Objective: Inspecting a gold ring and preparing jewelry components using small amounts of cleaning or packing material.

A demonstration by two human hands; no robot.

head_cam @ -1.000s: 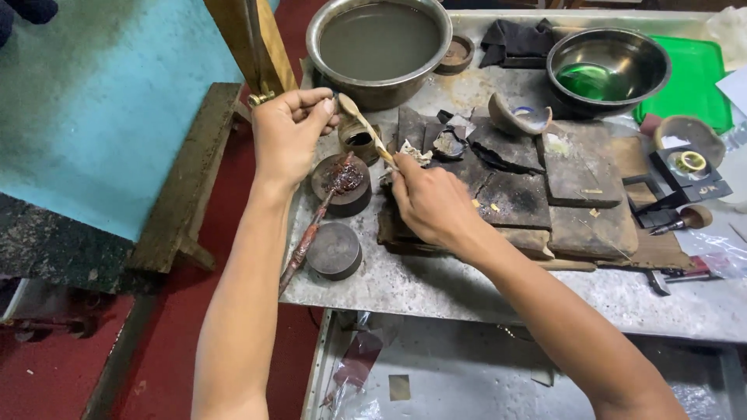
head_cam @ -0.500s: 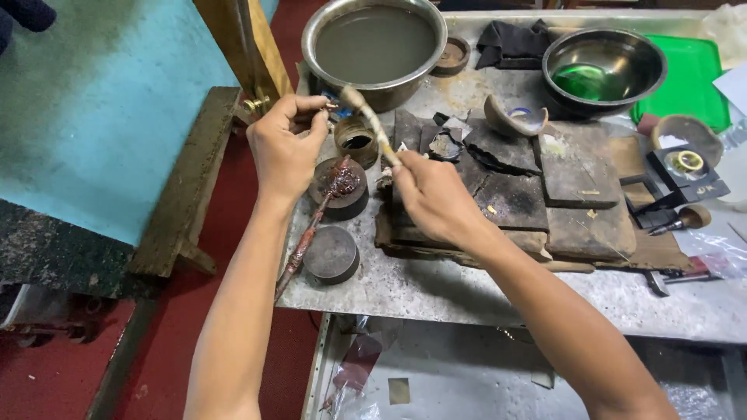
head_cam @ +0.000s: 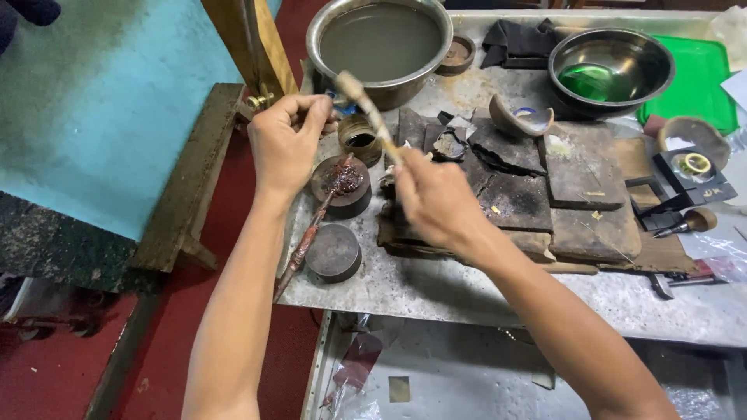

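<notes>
My right hand [head_cam: 434, 196] grips a thin wooden-handled tool [head_cam: 368, 113], its rounded end up near the big metal bowl of grey liquid [head_cam: 380, 45]. My left hand [head_cam: 285, 141] is closed, pinching something small at the fingertips by the tool's top; the piece itself is hidden. Below the hands stand a small brass ring pot [head_cam: 359, 140], a round dark block topped with red wax [head_cam: 342, 185] and a long wax-coated stick [head_cam: 306, 237] leaning on it.
A metal table [head_cam: 467, 295] carries charred slabs [head_cam: 576, 187], a second round block [head_cam: 333, 252], a steel bowl with green inside [head_cam: 611, 68], a broken clay cup [head_cam: 520, 118], a black cloth [head_cam: 515, 40] and a green tray [head_cam: 696, 78]. A wooden post [head_cam: 253, 47] stands left.
Both hands have shifted slightly up and toward each other; the tool's tip has swung from near the left fingers to closer beside the big bowl.
</notes>
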